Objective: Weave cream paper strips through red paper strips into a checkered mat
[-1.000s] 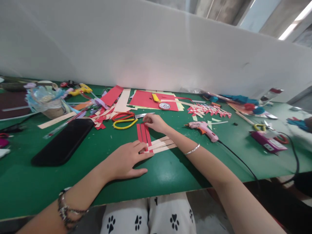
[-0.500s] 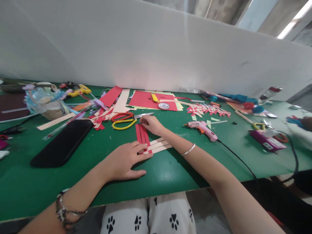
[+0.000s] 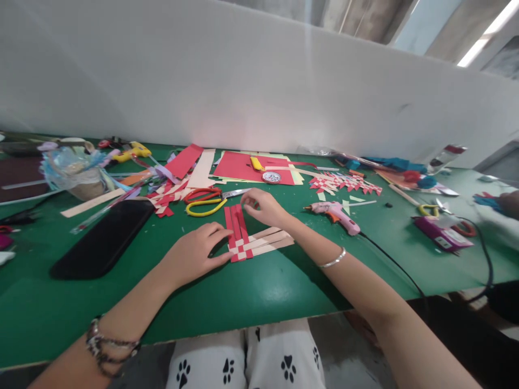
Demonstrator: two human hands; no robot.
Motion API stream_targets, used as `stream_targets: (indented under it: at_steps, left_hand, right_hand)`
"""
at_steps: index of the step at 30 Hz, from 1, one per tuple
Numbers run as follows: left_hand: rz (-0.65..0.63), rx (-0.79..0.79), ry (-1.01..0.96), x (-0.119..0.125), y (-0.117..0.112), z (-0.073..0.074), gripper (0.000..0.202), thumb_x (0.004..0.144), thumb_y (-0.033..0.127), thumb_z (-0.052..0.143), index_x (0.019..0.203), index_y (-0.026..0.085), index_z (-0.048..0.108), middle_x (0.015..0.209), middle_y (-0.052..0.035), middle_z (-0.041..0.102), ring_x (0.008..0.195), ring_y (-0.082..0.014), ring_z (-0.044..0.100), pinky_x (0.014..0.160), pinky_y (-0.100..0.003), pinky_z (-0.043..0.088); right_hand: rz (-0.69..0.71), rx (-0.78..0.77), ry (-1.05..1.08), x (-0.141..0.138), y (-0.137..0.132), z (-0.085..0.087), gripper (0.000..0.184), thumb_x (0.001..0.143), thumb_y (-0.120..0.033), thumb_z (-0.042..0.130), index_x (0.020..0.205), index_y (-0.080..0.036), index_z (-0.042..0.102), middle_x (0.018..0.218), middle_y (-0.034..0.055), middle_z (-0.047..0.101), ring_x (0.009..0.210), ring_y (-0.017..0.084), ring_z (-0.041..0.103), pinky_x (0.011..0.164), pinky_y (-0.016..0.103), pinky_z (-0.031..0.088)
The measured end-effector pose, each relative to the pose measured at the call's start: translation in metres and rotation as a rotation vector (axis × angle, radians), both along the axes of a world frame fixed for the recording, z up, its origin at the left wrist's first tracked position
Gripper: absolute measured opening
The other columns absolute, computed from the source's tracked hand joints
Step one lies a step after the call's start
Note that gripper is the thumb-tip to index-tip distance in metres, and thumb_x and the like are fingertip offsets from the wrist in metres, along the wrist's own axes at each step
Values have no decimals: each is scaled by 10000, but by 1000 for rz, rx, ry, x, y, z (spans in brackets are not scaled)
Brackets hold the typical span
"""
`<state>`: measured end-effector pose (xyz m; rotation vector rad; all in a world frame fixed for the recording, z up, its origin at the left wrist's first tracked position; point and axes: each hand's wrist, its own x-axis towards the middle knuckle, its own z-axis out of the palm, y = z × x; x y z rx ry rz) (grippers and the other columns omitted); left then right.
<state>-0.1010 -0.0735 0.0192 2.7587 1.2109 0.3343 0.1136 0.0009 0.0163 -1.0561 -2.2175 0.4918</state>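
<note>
A small weave of red and cream paper strips (image 3: 240, 249) lies flat near the table's front, checkered at its lower left corner. Its red strips point away from me, while the cream ones run to the right. My left hand (image 3: 198, 251) rests at the weave's left edge, thumb and forefinger apart and touching it. Over the far right end of the red strips is my right hand (image 3: 263, 208), its fingers loosely curled with a gap and nothing visible in them. Red and yellow-handled scissors (image 3: 206, 201) lie just beyond, their blade tips near my right hand.
A pink glue gun (image 3: 338, 215) with a black cord lies to the right. At the left is a black phone-like slab (image 3: 105, 237). Red paper sheets (image 3: 233, 165), a yellow cutter (image 3: 256, 163), a round tin (image 3: 271, 177) and woven scraps (image 3: 348, 182) lie toward the white partition (image 3: 243, 81).
My left hand has drawn back to the left, uncovering the checkered corner. My right hand has shifted slightly right, off the ends of the red strips.
</note>
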Motion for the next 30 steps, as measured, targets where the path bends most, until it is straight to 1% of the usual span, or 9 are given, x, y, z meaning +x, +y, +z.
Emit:
stream_targets:
  at_steps: [2,3,4,7,10,13,18,25,30]
  left_hand:
    - [-17,-22,-13,1,-1,-1,451,831,526,440,1140,207,517,1074,-72,548,962,-215,546,785,-310,460]
    - [-23,-27,-20,1,-2,-1,467,814,536,465,1141,207,514,1077,-73,547,971,-221,540,794,-317,458]
    - [-25,-29,-24,2,-2,-1,481,798,542,486,1141,205,511,1075,-75,546,977,-228,534,798,-325,457]
    - [-23,-32,-28,4,-3,-2,491,776,535,524,1126,190,513,1042,-77,550,958,-234,529,780,-335,459]
    - [-25,-26,-36,6,-3,-3,466,786,521,519,1109,185,516,996,-71,552,912,-223,532,756,-329,460]
    - [-47,-19,-41,8,-3,-4,424,807,495,502,1097,186,519,968,-68,553,897,-217,533,753,-323,458]
    - [-73,-42,-36,10,-4,-4,389,831,446,495,1097,163,518,960,-73,548,895,-212,527,760,-322,453]
    - [-66,-73,-55,11,-5,-3,349,834,437,491,1061,174,525,946,-63,554,874,-203,529,758,-320,448]
    - [-60,-121,-81,10,-4,-3,345,819,454,500,1045,196,538,958,-54,555,903,-208,530,783,-313,440]
  right_hand:
    - [164,-68,-77,8,-15,8,109,799,-194,493,884,-157,548,845,39,548,741,126,511,692,252,425]
    - [228,-79,-119,12,-23,11,153,788,-249,541,916,-165,547,892,46,554,803,141,513,736,271,423]
    - [287,-91,-169,15,-31,14,243,764,-305,592,961,-172,539,939,56,555,873,162,505,768,288,418]
    - [269,-111,-329,19,-51,15,490,681,-439,673,1060,-175,508,1048,89,534,985,224,466,827,348,390]
    - [219,-67,-412,18,-63,10,596,659,-524,664,1122,-194,485,1084,94,521,1003,248,463,864,387,343]
    - [190,-22,-439,15,-68,7,552,693,-498,646,1129,-201,481,1068,89,528,988,245,475,867,392,304]
    - [208,-22,-430,11,-69,6,432,759,-422,611,1095,-178,492,1026,73,532,964,213,484,824,346,290]
    - [206,-28,-402,10,-70,5,397,766,-390,620,1076,-174,502,1010,67,534,970,206,493,822,333,293]
    - [201,-23,-388,10,-70,4,360,778,-393,609,1049,-176,513,1004,66,542,962,202,500,822,333,294]
